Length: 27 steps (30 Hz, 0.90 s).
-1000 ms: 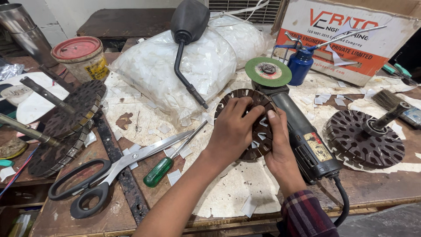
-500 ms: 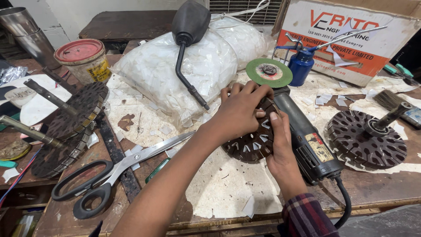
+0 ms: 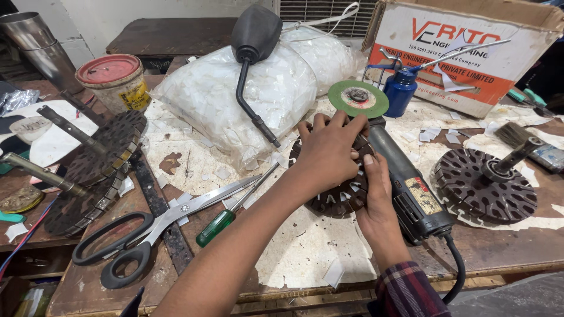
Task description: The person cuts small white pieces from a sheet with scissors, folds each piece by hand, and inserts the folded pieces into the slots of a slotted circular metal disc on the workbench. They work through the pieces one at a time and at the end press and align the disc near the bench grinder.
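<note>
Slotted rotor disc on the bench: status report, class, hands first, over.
Left hand spread on top of the slotted rotor disc. Right hand at its right edge. Angle grinder lies touching the right hand; screwdriver and scissors lie apart, left.

A cluttered wooden table seen from above: the left hand lies spread over a dark slotted metal disc, and the right hand grips the disc's near edge beside an angle grinder with a green wheel. To the left lie black-handled scissors and a green-handled screwdriver. A second slotted disc on a shaft sits to the right, with a blue oil can and a cardboard box behind.
</note>
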Motion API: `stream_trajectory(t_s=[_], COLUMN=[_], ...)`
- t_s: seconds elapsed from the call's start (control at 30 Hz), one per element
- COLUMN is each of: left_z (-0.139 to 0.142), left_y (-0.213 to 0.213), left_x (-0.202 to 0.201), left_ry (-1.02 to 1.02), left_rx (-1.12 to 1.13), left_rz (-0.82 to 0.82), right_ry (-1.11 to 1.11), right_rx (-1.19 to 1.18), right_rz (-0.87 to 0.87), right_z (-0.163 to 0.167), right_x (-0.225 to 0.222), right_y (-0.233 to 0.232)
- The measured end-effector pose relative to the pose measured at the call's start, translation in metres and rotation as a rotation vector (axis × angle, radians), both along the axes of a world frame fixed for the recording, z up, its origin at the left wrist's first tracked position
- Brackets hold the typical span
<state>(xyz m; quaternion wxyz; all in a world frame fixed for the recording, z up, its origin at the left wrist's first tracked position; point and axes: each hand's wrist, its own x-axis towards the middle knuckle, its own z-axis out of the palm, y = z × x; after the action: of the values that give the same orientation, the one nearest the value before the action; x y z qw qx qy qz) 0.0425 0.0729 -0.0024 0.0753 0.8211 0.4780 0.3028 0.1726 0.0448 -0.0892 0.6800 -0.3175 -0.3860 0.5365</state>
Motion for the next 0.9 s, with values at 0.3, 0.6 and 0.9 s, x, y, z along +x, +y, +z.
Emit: stream_trajectory(t_s=[0.3,0.6,0.9], left_z=[-0.016,-0.031,-0.033], left_y=[0.005,0.004,0.006], left_x=[-0.02,-0.021,-0.022], left_ry=[-0.095,-0.06,-0.076], left_rx=[0.051,0.274,0.288], left_rz=[-0.167,-0.155,-0.167], right_ry=[0.003,0.046,0.045], right_rx=[-0.002,-0.002,-0.036], right_rz=[0.005,0.018,0.016], right_z=[0.0,-0.006,-0.004], right_x=[-0.001,0.003,0.002], right_y=[0.003,0.008,0.002])
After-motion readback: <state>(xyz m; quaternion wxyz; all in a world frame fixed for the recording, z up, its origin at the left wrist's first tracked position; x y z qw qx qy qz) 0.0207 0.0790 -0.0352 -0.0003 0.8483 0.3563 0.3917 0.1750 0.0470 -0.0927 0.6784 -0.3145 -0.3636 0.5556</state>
